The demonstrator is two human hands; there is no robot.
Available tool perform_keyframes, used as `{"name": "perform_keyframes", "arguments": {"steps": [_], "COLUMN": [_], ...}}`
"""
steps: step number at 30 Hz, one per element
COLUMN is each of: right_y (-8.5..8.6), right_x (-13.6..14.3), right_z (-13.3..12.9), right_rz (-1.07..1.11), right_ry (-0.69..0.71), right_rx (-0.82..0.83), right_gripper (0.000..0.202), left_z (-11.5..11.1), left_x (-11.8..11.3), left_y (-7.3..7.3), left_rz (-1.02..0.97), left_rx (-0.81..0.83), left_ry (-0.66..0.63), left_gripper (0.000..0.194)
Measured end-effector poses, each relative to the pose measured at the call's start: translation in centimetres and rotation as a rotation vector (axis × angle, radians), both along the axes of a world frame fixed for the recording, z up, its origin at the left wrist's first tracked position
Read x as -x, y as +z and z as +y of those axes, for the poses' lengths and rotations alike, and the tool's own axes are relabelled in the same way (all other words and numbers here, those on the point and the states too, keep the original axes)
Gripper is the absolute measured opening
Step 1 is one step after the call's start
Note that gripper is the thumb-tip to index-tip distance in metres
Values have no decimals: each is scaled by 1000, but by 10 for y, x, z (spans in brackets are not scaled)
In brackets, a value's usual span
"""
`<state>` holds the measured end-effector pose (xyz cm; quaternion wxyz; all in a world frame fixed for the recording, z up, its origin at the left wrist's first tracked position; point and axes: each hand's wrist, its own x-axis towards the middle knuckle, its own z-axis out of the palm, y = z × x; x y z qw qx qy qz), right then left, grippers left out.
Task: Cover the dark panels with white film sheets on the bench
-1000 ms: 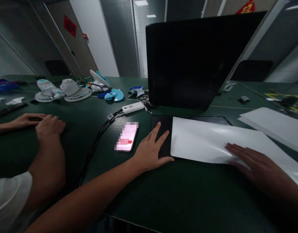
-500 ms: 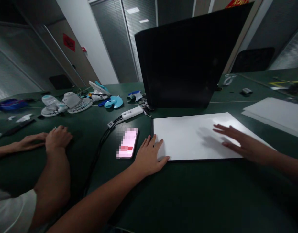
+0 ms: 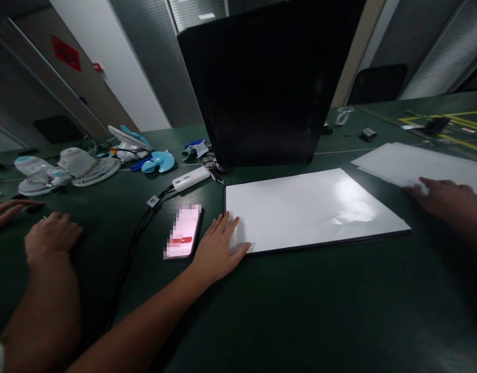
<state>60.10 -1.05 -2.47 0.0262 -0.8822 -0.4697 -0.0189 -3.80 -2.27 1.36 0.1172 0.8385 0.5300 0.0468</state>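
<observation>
My left hand (image 3: 217, 248) lies flat with fingers spread on the left end of a white sheet (image 3: 292, 207). That sheet rests on a thin black-edged board on the table. Off to the right, my right hand (image 3: 450, 204) is at the near left edge of a stack of white sheets (image 3: 417, 160). It is somewhat blurred; a gap shows between thumb and fingers, and whether the fingertips press on a sheet is unclear. A phone (image 3: 184, 231) with a lit pink screen lies just left of my left hand.
A large black panel (image 3: 269, 93) stands upright behind the board. A white plug strip (image 3: 190, 178) with dark cables, fan parts (image 3: 96, 172) and a light blue fan blade (image 3: 159, 162) lie to the left. Another person's hand (image 3: 52, 233) rests at the left on the green table (image 3: 300, 311).
My right hand has moved from above the white sheet on the board to the stack at the right. The view has turned right. My left hand stays on the sheet's left end.
</observation>
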Motion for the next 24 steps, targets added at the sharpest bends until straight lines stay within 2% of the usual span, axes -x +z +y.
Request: {"name": "perform_keyframes", "arguments": {"steps": [3, 7, 10, 14, 19, 24], "right_y": [8, 12, 13, 14, 17, 27], "right_x": [21, 30, 29, 24, 26, 18], "right_z": [-1, -4, -5, -3, -2, -15], "right_rz": [-44, -80, -85, -11, -12, -62], "right_ry": [53, 88, 59, 14, -31, -81], "right_rx": [-14, -38, -53, 10, 31, 11], "right_gripper": [95, 91, 103, 114, 105, 94], "left_z": [0, -1, 0, 1, 4, 6], "left_x": [-2, -4, -4, -2, 1, 4], "left_y": [3, 4, 3, 3, 2, 1], "left_rz": [-14, 1, -12, -57, -118, -161], "left_rx": [25, 37, 31, 24, 31, 37], "left_ry": [4, 8, -4, 6, 27, 17], "left_gripper": [78, 76, 75, 74, 73, 73]}}
